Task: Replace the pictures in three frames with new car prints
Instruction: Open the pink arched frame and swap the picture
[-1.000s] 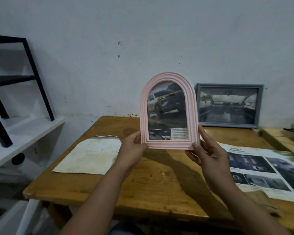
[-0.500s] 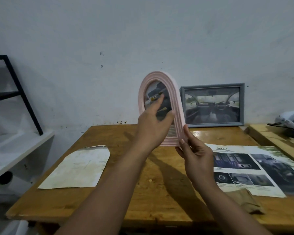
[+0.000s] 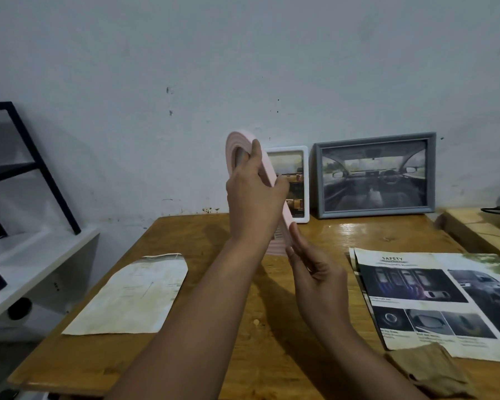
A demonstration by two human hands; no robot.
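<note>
I hold a pink arched frame (image 3: 267, 163) above the wooden table (image 3: 272, 327), turned nearly edge-on to me. My left hand (image 3: 254, 194) grips it across its face and upper edge. My right hand (image 3: 315, 272) holds its lower corner with the fingertips. A small white frame (image 3: 305, 183) with a car print leans on the wall right behind it, partly hidden by the pink frame. To the right leans a grey frame (image 3: 374, 176) showing a car interior. A car brochure sheet (image 3: 445, 298) lies flat at the right.
A stained, yellowed paper (image 3: 130, 295) lies on the table's left side. A brown folded piece (image 3: 427, 370) sits at the front right. A white shelf (image 3: 26, 269) with black metal legs stands left of the table. A second wooden surface (image 3: 482, 235) adjoins the right.
The pink frame has rotated from facing me to nearly edge-on. My left hand moved from its lower left corner up across its face. The white frame behind has come into view.
</note>
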